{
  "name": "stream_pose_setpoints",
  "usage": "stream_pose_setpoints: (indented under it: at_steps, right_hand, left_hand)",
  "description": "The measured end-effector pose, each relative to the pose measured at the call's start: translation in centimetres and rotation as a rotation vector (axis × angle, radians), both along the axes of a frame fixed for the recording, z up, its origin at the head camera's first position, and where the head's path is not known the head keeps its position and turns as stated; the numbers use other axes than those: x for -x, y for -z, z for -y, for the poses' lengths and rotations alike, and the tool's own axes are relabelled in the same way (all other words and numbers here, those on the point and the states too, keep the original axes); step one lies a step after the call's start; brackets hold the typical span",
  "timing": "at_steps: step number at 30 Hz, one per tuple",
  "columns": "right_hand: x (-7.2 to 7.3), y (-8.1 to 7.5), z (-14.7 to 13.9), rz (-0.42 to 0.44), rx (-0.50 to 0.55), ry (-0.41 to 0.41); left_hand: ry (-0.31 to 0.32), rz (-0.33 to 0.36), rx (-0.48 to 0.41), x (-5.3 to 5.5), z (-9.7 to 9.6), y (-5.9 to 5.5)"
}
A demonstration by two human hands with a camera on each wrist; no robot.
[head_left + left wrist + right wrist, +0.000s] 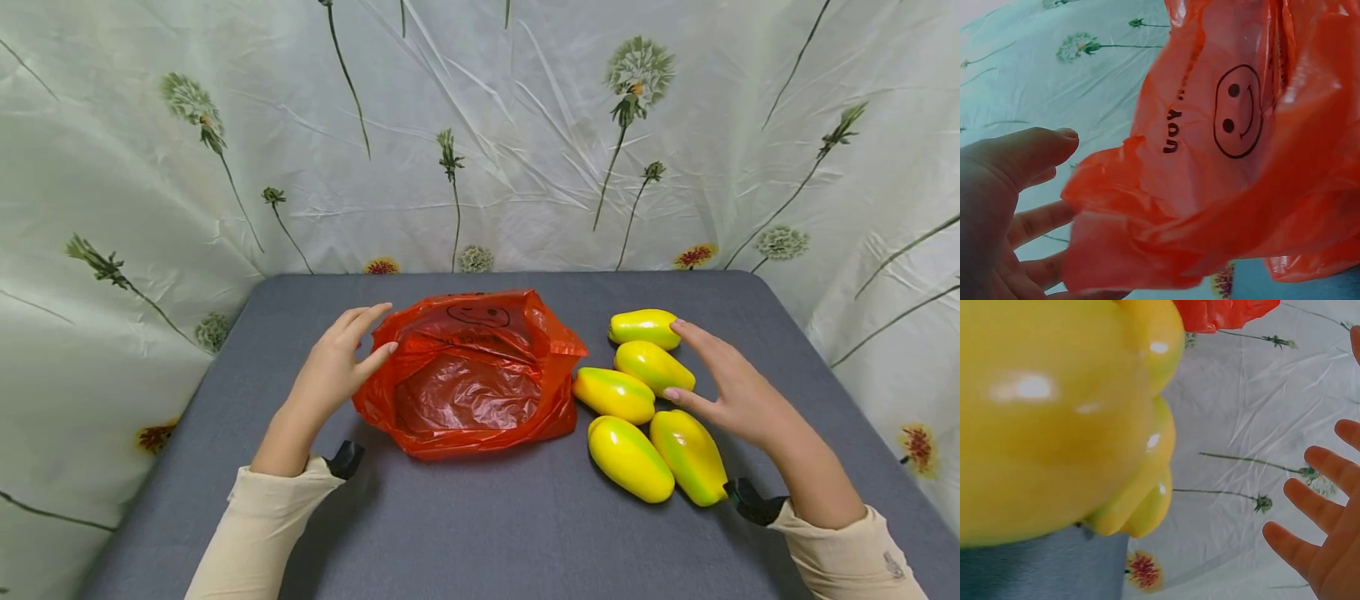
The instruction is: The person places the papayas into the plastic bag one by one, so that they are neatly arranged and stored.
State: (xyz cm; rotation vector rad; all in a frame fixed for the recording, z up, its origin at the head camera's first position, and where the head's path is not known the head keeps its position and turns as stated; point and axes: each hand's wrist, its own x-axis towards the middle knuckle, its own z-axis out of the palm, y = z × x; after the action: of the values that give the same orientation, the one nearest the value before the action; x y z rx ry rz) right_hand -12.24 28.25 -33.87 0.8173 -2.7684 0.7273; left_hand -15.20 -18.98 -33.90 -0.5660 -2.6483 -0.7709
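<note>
A red plastic bag (468, 400) lies on the table with its mouth spread wide, and a printed smiley face (1237, 111) shows on its inner side. At the bag's left edge is my left hand (333, 362), fingers apart and thumb toward the opening; in the left wrist view the bag's rim partly hides some fingertips. Several glossy yellow-green papayas (630, 458) lie grouped right of the bag. My right hand (731, 387) hovers beside the farther papayas (654, 367), its fingers spread and holding nothing. One papaya (1054, 425) fills much of the right wrist view.
The table (480, 533) has a grey cloth cover. Behind and at both sides hangs a pale curtain (525, 150) with a dandelion print. Dark wrist straps (347, 460) show at the cuffs of beige sleeves (255, 525).
</note>
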Motion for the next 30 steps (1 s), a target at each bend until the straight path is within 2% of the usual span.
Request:
stream_pose_setpoints:
  at_steps: [11, 15, 21, 30]
  right_hand:
    - [-2.9, 2.1, -1.0, 0.138, 0.074, 0.122]
    - [-3.9, 3.2, -1.3, 0.219, 0.089, 0.186]
    - [-4.9, 4.5, -1.5, 0.304, 0.047, 0.270]
    - [-5.6, 6.2, -1.8, 0.362, 0.064, 0.295]
  left_hand:
    - [0.034, 0.064, -0.063, -0.2, 0.6, 1.7]
    - [0.035, 0.047, -0.089, -0.2, 0.8, 2.1]
    - [0.033, 0.027, -0.104, -0.1, 0.8, 2.4]
    - [0.026, 0.019, -0.116, -0.1, 0.8, 2.8]
